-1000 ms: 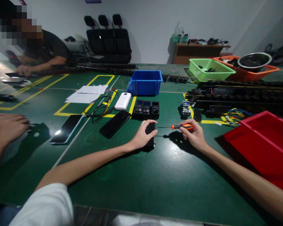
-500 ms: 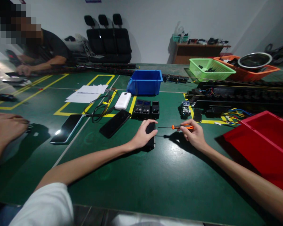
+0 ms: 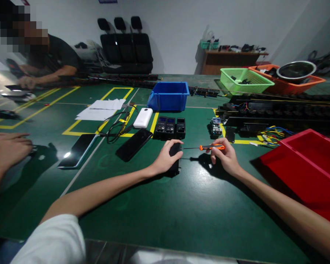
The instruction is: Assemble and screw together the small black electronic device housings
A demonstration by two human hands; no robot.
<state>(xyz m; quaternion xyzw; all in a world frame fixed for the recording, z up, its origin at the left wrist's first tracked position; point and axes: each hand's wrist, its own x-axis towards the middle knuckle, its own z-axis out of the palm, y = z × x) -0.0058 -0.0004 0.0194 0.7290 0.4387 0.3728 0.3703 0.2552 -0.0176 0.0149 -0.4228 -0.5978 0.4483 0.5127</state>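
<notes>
My left hand (image 3: 168,157) grips a small black box-shaped device (image 3: 176,167) standing on the green table, thumb and fingers around it. An orange-and-black screwdriver (image 3: 212,147) is in my right hand (image 3: 226,156), held level between thumb and fingers. Its thin shaft points left, and the tip reaches the device's right side; whether it sits in a screw is too small to tell. Just behind my left hand stand three similar black modules (image 3: 169,126). A small metal-and-circuit part (image 3: 216,126) lies beyond my right hand.
Left of my hands lie a black phone (image 3: 134,145), a white power bank (image 3: 143,117), another phone (image 3: 78,151) and papers (image 3: 100,109). A blue bin (image 3: 170,97) stands behind, a red bin (image 3: 305,165) at right. Another person's hand (image 3: 9,150) rests at far left.
My right hand's fingers have shifted on the screwdriver handle. The left hand and the black device have stayed in place.
</notes>
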